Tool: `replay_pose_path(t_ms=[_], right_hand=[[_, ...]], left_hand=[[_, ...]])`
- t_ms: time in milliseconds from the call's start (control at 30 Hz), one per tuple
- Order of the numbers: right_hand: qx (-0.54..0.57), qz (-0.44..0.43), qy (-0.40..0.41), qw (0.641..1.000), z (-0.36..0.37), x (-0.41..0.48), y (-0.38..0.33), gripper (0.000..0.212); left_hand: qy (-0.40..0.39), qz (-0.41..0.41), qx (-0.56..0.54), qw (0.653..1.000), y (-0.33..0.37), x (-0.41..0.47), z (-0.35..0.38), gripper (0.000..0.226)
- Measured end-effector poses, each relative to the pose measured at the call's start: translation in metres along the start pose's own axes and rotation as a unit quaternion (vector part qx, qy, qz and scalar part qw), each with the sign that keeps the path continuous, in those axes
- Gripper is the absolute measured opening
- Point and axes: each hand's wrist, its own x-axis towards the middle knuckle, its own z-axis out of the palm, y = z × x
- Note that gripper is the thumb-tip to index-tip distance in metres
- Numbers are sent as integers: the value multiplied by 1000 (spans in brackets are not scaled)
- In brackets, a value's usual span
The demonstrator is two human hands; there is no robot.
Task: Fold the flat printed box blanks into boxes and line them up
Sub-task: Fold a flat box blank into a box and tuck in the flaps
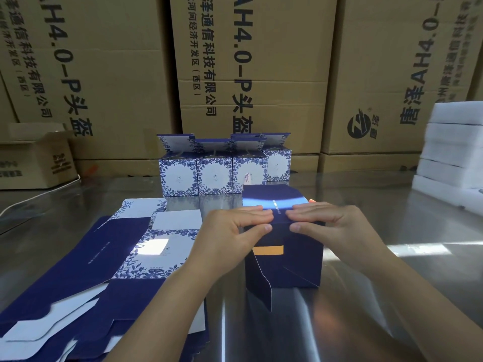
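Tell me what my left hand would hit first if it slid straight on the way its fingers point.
Probably the right hand: the left hand points rightward along the top edge of the dark blue cardboard box, and their fingers nearly meet.

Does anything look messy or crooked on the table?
Yes. The flat blanks at the left lie fanned out, not squared up, and a loose flap sticks out from the dark box being folded.
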Motion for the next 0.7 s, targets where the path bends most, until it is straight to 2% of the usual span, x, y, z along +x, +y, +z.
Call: replay_pose_path(t_ms=[167, 400, 700], right_hand=[[-9, 5, -1, 1000, 1, 0, -1, 21], [61, 29, 18, 998, -5, -1, 1, 22], [51, 25, 26, 998, -2, -1, 1, 19]], left_hand=[[-3, -8, -5, 1000, -1, 1, -3, 21], [3, -30, -27, 999, -3, 1, -10, 23], [3, -36, -28, 999, -2, 1, -12, 20]])
